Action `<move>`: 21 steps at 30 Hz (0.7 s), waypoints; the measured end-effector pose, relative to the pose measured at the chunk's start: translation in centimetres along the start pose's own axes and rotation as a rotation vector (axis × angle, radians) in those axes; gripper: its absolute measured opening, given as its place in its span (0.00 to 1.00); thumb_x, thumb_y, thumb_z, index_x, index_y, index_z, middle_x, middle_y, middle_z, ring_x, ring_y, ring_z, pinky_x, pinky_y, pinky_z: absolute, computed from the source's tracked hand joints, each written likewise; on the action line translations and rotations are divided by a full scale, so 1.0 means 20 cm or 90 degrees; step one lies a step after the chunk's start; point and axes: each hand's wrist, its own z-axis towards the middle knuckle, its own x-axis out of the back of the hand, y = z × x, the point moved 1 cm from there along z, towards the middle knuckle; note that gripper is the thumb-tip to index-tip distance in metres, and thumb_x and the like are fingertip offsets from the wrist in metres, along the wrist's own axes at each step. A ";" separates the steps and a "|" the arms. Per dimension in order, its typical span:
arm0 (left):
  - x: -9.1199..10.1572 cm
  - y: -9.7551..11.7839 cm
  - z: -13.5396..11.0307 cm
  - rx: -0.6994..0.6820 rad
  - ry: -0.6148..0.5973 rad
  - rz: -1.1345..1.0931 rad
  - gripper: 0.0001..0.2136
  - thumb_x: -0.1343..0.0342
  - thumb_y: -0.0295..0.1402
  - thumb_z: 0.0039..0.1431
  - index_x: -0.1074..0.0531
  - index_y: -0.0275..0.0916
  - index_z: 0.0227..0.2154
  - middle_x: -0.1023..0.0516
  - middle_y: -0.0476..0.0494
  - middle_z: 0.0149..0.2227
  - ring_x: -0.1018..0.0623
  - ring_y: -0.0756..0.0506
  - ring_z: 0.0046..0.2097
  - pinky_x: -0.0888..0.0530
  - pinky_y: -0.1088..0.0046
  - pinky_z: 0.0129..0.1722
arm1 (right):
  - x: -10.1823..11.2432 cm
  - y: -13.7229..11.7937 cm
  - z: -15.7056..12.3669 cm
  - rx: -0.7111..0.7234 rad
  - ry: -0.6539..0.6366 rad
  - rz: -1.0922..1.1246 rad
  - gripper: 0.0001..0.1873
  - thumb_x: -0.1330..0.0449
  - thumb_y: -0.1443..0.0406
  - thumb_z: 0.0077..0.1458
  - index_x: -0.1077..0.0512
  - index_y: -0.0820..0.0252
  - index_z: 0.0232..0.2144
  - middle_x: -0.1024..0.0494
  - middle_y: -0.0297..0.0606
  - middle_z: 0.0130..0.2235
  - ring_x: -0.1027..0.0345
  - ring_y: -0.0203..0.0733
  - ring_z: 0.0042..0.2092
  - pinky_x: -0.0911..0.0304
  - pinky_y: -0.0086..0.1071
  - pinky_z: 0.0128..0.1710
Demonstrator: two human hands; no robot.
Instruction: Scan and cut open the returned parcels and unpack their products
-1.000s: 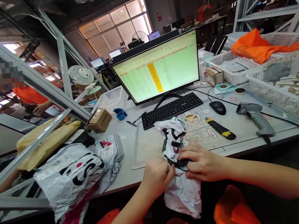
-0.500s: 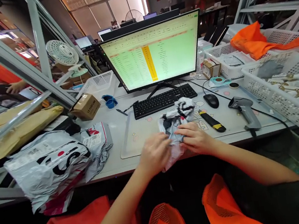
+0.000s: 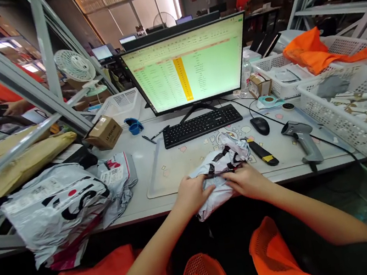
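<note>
Since the frame half a second ago, the crumpled poly mailer point(image 3: 217, 184) has flattened out: its raised far end has dropped lower, and its near end has come into fuller view. It lies directly between the left hand point(image 3: 192, 195) and the right hand point(image 3: 250, 181), touching both, its long axis slanting from near left to far right. The near end overhangs the front edge of the worktop point(image 3: 143, 176); the far end rests over the desk mat point(image 3: 162, 180), just beside the utility knife point(image 3: 263, 152). The left hand is nearer the overhanging end, the right hand nearer the far end. Both are mostly closed, gripping the plastic at the dark printed band, left thumb stretched across it; hidden fingertips make how tightly each pinches impossible to tell.
</note>
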 end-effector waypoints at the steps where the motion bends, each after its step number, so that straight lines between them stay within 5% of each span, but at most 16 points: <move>1: 0.00 0.02 -0.01 -0.010 0.012 -0.004 0.19 0.39 0.46 0.65 0.23 0.40 0.52 0.16 0.37 0.47 0.19 0.36 0.50 0.29 0.59 0.50 | 0.01 -0.02 0.01 -0.018 -0.024 -0.009 0.13 0.40 0.62 0.67 0.21 0.57 0.50 0.16 0.42 0.36 0.24 0.47 0.38 0.42 0.39 0.47; 6: -0.02 0.04 -0.07 -0.025 0.037 -0.039 0.16 0.32 0.47 0.58 0.18 0.46 0.45 0.20 0.39 0.52 0.22 0.35 0.54 0.29 0.54 0.53 | 0.04 -0.08 0.04 -0.023 -0.104 0.018 0.14 0.32 0.60 0.60 0.19 0.52 0.49 0.15 0.41 0.40 0.21 0.51 0.43 0.38 0.40 0.47; 10: -0.09 0.03 -0.12 -0.036 0.084 -0.080 0.03 0.33 0.38 0.60 0.16 0.48 0.36 0.20 0.43 0.51 0.23 0.36 0.55 0.30 0.53 0.52 | -0.03 -0.11 0.05 0.003 -0.091 0.082 0.04 0.34 0.65 0.61 0.18 0.53 0.35 0.16 0.35 0.33 0.22 0.45 0.38 0.37 0.36 0.43; 13: -0.12 0.04 -0.12 -0.028 0.133 -0.070 0.05 0.39 0.31 0.64 0.19 0.42 0.33 0.19 0.41 0.46 0.23 0.37 0.51 0.30 0.53 0.51 | -0.07 -0.14 0.04 0.031 -0.005 0.111 0.10 0.39 0.66 0.65 0.20 0.56 0.31 0.20 0.35 0.28 0.25 0.42 0.35 0.36 0.36 0.44; 16: -0.12 0.04 -0.12 -0.021 0.193 -0.063 0.07 0.47 0.27 0.68 0.24 0.39 0.37 0.19 0.41 0.43 0.22 0.40 0.48 0.31 0.51 0.55 | -0.01 -0.10 -0.03 0.063 0.159 0.164 0.10 0.43 0.66 0.68 0.21 0.56 0.37 0.20 0.39 0.35 0.26 0.44 0.39 0.34 0.41 0.49; 19: -0.10 0.03 -0.13 -0.024 0.275 -0.102 0.09 0.52 0.26 0.70 0.28 0.40 0.39 0.19 0.44 0.41 0.22 0.42 0.46 0.37 0.47 0.63 | 0.08 0.11 -0.14 -0.076 0.332 0.151 0.10 0.44 0.63 0.68 0.23 0.56 0.43 0.21 0.45 0.45 0.27 0.50 0.50 0.32 0.47 0.54; 21: -0.09 0.02 -0.14 -0.022 0.305 -0.130 0.08 0.53 0.27 0.71 0.28 0.40 0.38 0.19 0.45 0.40 0.22 0.42 0.46 0.40 0.45 0.65 | 0.11 0.30 -0.21 -0.245 0.333 0.052 0.13 0.43 0.58 0.67 0.24 0.57 0.47 0.23 0.49 0.49 0.28 0.56 0.52 0.33 0.52 0.55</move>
